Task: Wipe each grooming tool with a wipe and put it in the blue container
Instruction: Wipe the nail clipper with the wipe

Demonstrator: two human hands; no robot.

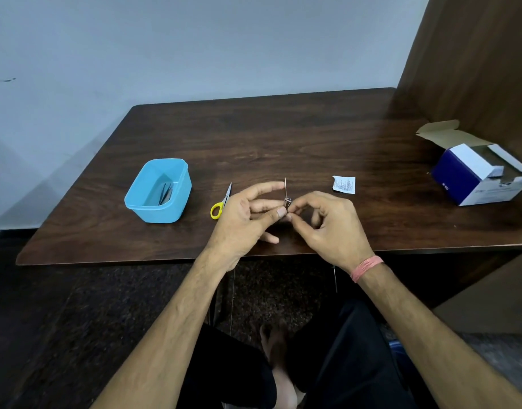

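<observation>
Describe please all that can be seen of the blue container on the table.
The blue container is a light blue tub, plastic by its look, rectangular with rounded corners and a rim around its open top. It has no lid on it. It stands upright on the left part of the dark wooden table, left of the yellow-handled scissors and apart from them. Some dark, slim tools lie inside. No hand touches it.

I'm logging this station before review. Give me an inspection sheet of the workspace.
Surface: dark wooden table, bare grain showing.
Job's things: blue container holding dark metal tools; small metal tool pinched between both hands; yellow-handled scissors lying beside the container.
Clutter: small printed sachet; open blue-and-white box at the right edge.
Grippers: left hand and right hand both hold the tool.
Cables: nothing seen.
Surroundings: pale wall, wooden panel on the right.
</observation>
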